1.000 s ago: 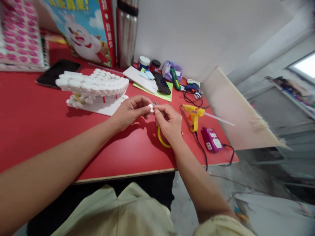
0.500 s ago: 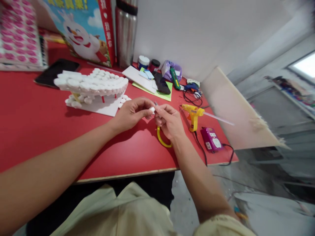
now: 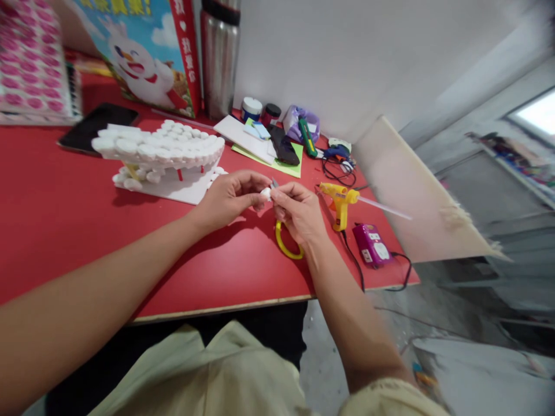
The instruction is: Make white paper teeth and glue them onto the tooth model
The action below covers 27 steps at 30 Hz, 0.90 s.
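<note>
My left hand (image 3: 232, 196) pinches a small white rounded piece (image 3: 266, 193) between thumb and fingertips. My right hand (image 3: 299, 211) is closed beside it, its fingertips meeting the piece. From under the right palm comes the yellow handle of a pair of scissors (image 3: 288, 247); a grey metal tip shows just above the fingers. The right fingers seem wrapped round the scissors, whose middle is hidden. To the left stands a model (image 3: 162, 151) covered in white rounded pieces, with red posts, on a white board (image 3: 177, 193). More loose white pieces lie partly behind my left hand.
On the red table (image 3: 208, 277), a yellow glue gun (image 3: 340, 199) and a purple power socket (image 3: 373, 245) with cords stand at right. Behind are jars (image 3: 251, 108), a green cutter (image 3: 307, 137) and paper (image 3: 247, 138). A steel bottle (image 3: 220, 63), picture box (image 3: 143, 58) and phone (image 3: 97, 124) are back left.
The white piece has turned and shifted slightly down and left in my fingers. More of the metal tip shows above it. The view has shifted a little.
</note>
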{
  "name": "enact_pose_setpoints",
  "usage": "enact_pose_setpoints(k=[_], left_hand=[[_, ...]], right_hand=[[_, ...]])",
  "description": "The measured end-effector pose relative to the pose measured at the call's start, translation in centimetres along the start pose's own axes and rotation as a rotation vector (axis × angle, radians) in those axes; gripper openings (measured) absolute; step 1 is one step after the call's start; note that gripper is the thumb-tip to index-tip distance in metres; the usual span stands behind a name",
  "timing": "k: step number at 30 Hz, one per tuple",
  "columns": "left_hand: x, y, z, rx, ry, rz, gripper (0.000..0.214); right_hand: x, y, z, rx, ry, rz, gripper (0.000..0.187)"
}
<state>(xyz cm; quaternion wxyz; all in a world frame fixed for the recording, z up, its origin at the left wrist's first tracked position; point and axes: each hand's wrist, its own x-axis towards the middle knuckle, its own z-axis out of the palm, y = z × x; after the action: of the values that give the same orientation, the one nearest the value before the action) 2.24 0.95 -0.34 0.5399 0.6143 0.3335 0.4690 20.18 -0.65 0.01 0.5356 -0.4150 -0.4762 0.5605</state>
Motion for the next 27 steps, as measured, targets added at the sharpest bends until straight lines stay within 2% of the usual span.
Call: enact_pose_setpoints(k=[10,21,27], left_hand=[[0.10,-0.12,-0.11,-0.060,0.004,-0.001,0.025],[-0.14,-0.09,0.00,-0.249,-0.134,-0.059,0.036],[-0.21,-0.30,0.30,-0.341,-0.150,-0.115,0.037]], right_hand=[[0.04,-0.46,-0.07,0.047,-0.016,0.041,0.023],[0.21,-0.13,-0.10,0.038,0.011,0.103,0.037],[0.21,0.04,-0.07,-0.023,0.045,0.083,0.044]])
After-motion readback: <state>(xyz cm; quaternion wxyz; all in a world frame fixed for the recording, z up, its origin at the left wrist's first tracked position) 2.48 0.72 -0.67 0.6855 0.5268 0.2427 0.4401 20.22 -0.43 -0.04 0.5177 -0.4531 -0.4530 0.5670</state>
